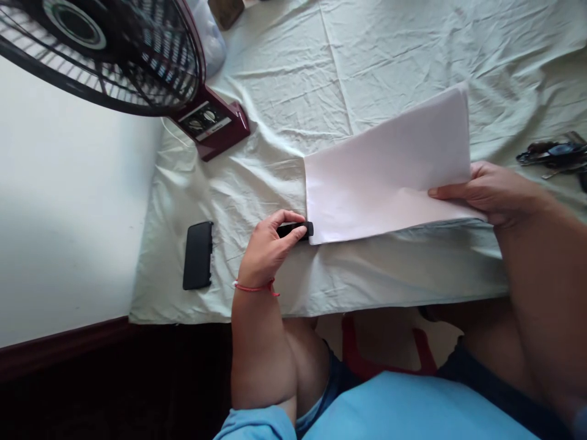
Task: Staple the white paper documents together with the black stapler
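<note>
A stack of white paper sheets [385,171] lies on the cloth, its right side lifted a little. My right hand [490,189] grips the stack at its lower right, thumb on top and fingers underneath. My left hand [275,241] is closed round a small black stapler [293,230], whose front end meets the lower left corner of the sheets. The palm and fingers hide part of the stapler. A red string bracelet [254,287] circles my left wrist.
A maroon table fan [222,125] stands at the upper left by the white wall. On the pale green tablecloth [275,153], a black phone-like case [198,255] lies left of my left hand. Keys [554,154] sit at the far right. The table's front edge runs just before my lap.
</note>
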Motion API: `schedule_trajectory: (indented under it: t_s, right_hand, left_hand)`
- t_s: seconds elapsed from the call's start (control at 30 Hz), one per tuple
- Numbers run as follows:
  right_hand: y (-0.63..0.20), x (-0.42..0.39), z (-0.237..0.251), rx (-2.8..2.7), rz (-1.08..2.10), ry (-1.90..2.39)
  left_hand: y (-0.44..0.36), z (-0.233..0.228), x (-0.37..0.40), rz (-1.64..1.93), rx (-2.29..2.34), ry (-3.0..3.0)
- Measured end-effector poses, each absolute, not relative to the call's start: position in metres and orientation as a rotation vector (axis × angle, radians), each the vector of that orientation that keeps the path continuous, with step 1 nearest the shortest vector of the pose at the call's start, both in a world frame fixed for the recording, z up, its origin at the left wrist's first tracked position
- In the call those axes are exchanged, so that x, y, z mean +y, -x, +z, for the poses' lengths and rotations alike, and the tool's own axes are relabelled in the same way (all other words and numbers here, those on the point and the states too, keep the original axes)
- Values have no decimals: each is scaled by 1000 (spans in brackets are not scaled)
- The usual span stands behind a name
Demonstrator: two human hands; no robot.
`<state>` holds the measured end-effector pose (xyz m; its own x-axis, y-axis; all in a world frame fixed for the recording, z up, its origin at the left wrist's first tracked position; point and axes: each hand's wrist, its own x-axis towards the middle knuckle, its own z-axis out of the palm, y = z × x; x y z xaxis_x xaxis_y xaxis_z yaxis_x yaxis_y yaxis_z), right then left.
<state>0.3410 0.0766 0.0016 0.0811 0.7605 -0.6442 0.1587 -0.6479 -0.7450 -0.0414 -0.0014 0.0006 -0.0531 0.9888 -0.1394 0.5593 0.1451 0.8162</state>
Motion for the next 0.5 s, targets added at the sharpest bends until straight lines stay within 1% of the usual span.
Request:
schedule_trajectory:
  t_s: [0.2, 0.43, 0.5]
  right_hand:
    - [-342, 77, 0, -891, 1598, 1880]
    - [-338, 77, 0, -837, 1567, 1865]
    - [-338, 77, 0, -824, 1561, 1855]
  left_hand:
    - [41, 3, -1, 672, 1726, -1525]
    - [32, 10, -1, 476, 1795, -1603]
    - [31, 9, -1, 482, 1788, -1619]
